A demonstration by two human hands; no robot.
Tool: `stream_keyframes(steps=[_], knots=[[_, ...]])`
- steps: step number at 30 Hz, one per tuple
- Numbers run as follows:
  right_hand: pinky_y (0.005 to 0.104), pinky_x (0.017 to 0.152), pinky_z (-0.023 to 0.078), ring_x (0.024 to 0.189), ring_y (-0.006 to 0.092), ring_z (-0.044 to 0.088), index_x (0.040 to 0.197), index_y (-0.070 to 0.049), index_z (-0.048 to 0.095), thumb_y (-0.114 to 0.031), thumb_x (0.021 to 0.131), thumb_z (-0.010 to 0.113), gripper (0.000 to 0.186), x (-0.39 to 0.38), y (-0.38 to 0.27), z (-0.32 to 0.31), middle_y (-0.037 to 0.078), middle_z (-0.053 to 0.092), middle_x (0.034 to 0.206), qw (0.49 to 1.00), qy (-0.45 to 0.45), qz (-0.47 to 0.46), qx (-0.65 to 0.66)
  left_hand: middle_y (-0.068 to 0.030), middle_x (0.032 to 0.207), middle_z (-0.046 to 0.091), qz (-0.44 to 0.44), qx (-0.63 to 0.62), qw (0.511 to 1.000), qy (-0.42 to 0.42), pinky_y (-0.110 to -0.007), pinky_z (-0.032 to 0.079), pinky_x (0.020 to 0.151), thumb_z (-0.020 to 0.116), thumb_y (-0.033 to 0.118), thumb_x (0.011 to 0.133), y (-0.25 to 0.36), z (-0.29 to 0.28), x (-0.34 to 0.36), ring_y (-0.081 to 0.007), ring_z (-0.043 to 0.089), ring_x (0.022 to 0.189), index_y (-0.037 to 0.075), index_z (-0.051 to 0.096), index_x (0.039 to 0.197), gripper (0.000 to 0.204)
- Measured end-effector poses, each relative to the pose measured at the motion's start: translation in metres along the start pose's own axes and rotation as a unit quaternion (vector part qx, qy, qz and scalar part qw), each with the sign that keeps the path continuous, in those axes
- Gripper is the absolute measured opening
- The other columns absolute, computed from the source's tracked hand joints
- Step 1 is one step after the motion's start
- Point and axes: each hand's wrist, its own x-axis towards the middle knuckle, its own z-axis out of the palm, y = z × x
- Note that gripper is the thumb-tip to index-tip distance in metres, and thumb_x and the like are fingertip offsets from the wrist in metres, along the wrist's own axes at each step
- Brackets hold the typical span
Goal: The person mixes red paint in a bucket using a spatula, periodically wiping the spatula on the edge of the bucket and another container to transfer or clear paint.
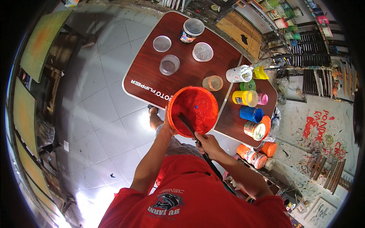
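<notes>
Red bucket of red paint, held in two hands at the near edge of a table

At the far left, yellow-green panels (43,43) are ranged beside a grey tiled floor (110,72). A dark red-brown table (146,72) is set across the middle. On its left part are placed a round translucent piece (162,43), lid or tub not distinguishable, and a clear tub (169,65) just nearer. The left hand (168,124) is set against the left side of the red bucket (211,114); its fingers are clamped on the wall, their tips partly hidden. A dark-labelled tub (189,35) is stood at the far edge. The bucket is tilted so that its paint-coated interior is shown; whether it is touched by the table cannot be told. A long black tool (187,122) is dipped inside, its shaft gripped by the right hand (209,146), fingers closed together around it. Beyond the bucket are placed a second clear tub (202,52) and a cloudy tub (213,83). On the right part are grouped a white tub (237,75), a yellow tub (243,98), a pink tub (262,99) and a blue tub (250,113).
</notes>
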Motion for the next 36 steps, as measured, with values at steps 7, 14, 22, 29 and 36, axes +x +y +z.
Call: stream_keyframes(steps=[7,14,22,29,36], knots=[[0.0261,0.044,0.034,0.048,0.0084,0.044,0.107,0.003,0.067,-0.048,0.102,0.06,0.052,-0.012,0.02,0.008,0.001,0.052,0.065,0.995,0.019,-0.045,0.092,-0.0128,0.149,0.051,0.016,0.041,0.999,0.032,-0.06,0.045,0.106,0.038,0.083,0.088,-0.003,0.011,-0.009,-0.0365,0.052,0.132,0.018,0.051,0.147,0.088],[0.0259,0.045,0.033,0.047,0.0076,0.04,0.106,0.005,0.065,-0.038,0.107,0.054,0.044,-0.032,0.046,-0.01,0.001,0.05,0.062,0.988,0.051,-0.14,0.024,-0.0153,0.144,0.055,-0.071,0.077,0.994,-0.017,-0.055,0.05,0.103,0.046,0.074,0.094,0.018,-0.035,-0.019,-0.0349,0.057,0.128,0.012,0.051,0.146,0.081],[0.0242,0.044,0.031,0.047,0.0059,0.04,0.11,0.004,0.067,-0.035,0.109,0.049,0.043,-0.036,0.068,-0.035,-0.002,0.048,0.06,0.988,-0.004,-0.144,0.06,-0.0108,0.094,0.076,0.08,0.643,0.718,0.253,-0.034,0.055,0.067,0.056,0.058,0.097,0.109,0.032,-0.105,-0.0185,0.071,0.079,-0.002,0.072,0.108,0.063],[0.0214,0.046,0.031,0.051,0.0033,0.041,0.121,0.0,0.069,-0.024,0.094,0.073,0.036,-0.045,0.081,-0.033,-0.006,0.052,0.067,0.979,-0.023,-0.202,0.036,-0.009,0.085,0.074,0.273,0.738,0.616,0.024,-0.028,0.052,0.063,0.063,0.031,0.101,0.122,0.198,-0.069,-0.0131,0.068,0.072,-0.003,0.074,0.097,0.036],[0.0228,0.045,0.03,0.049,0.0022,0.041,0.123,-0.002,0.07,-0.025,0.088,0.082,0.043,-0.056,0.084,0.009,-0.006,0.05,0.058,0.977,0.095,-0.174,0.083,-0.0158,0.124,0.068,0.237,0.867,0.402,-0.172,-0.04,0.055,0.092,0.082,0.018,0.079,0.107,0.251,0.089,-0.0315,0.069,0.104,0.002,0.045,0.148,0.08]])
